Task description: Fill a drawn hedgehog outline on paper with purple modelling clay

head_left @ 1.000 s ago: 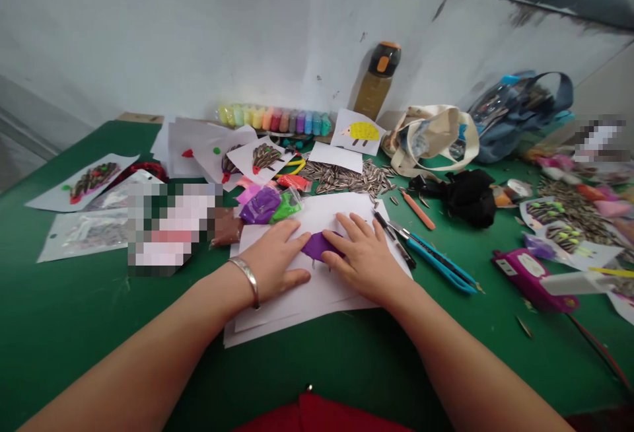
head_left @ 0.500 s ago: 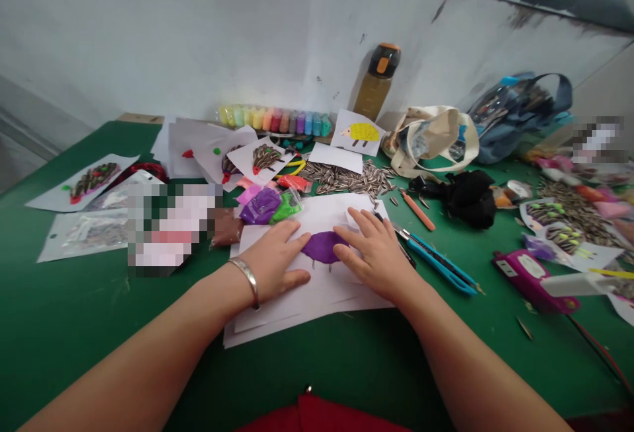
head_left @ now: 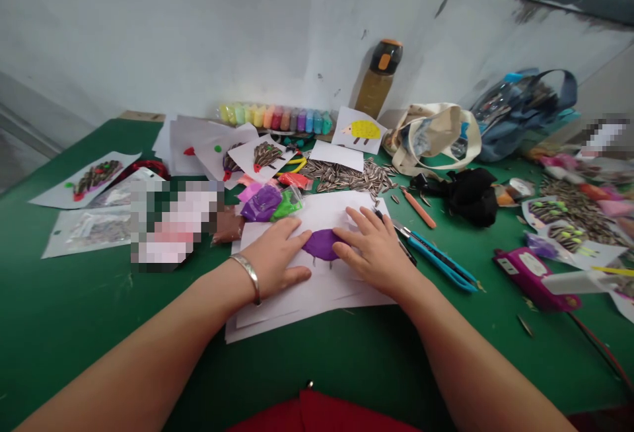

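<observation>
A flat purple oval of modelling clay (head_left: 321, 245) lies on a white sheet of paper (head_left: 297, 300), with short drawn legs showing below it. My left hand (head_left: 278, 253) rests on the paper with fingers spread, its index fingertip at the clay's left edge. From the other side, my right hand (head_left: 372, 247) touches the clay's right edge with its fingertips, the other fingers stretched out over the paper. Neither hand grasps anything. Just beyond them sit a bag of purple clay (head_left: 261, 202) and a bag of green clay (head_left: 287, 203).
Right of the paper lie a blue utility knife (head_left: 438, 260), an orange pen-like tool (head_left: 419, 207) and a magenta glue gun (head_left: 535, 280). Behind are a sunflower seed pile (head_left: 341, 178), a bottle (head_left: 380, 78), a row of coloured clay (head_left: 277, 119) and a cloth bag (head_left: 430, 138).
Both hands stay in nearly the same place on the paper and clay. The whole view has shifted very slightly.
</observation>
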`<state>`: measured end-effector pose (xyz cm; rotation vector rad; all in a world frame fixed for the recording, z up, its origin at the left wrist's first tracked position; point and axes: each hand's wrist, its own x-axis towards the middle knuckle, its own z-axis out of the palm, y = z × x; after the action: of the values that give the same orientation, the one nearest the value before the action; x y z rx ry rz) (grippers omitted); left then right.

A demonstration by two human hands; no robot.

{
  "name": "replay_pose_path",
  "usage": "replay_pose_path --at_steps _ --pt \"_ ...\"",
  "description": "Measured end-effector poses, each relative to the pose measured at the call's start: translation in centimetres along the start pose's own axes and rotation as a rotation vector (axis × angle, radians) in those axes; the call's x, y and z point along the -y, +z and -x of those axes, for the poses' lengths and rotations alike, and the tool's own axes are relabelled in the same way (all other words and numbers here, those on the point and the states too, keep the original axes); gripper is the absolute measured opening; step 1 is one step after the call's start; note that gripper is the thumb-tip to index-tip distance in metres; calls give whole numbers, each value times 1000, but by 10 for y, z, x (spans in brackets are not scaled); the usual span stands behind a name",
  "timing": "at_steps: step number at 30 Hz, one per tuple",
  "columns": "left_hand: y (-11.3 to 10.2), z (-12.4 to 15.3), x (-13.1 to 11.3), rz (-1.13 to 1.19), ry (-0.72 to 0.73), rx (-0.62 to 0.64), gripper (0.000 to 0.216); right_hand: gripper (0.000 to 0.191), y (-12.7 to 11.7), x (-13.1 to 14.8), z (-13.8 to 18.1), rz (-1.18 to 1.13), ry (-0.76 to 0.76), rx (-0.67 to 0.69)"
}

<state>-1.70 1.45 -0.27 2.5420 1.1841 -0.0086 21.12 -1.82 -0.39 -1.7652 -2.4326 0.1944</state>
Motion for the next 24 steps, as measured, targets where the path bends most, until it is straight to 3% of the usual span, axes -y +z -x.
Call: replay_pose_path --at_steps 7,16,24 --pt "3 2 0 18 7 -22 67 36 -7 11 11 -83 -233 -40" --pt "-1 2 -4 -29 -6 17 69 33 -3 -1 9 -30 -263 49" --pt "3 1 -2 -6 7 -7 71 34 -5 -3 11 -21 -237 -14"
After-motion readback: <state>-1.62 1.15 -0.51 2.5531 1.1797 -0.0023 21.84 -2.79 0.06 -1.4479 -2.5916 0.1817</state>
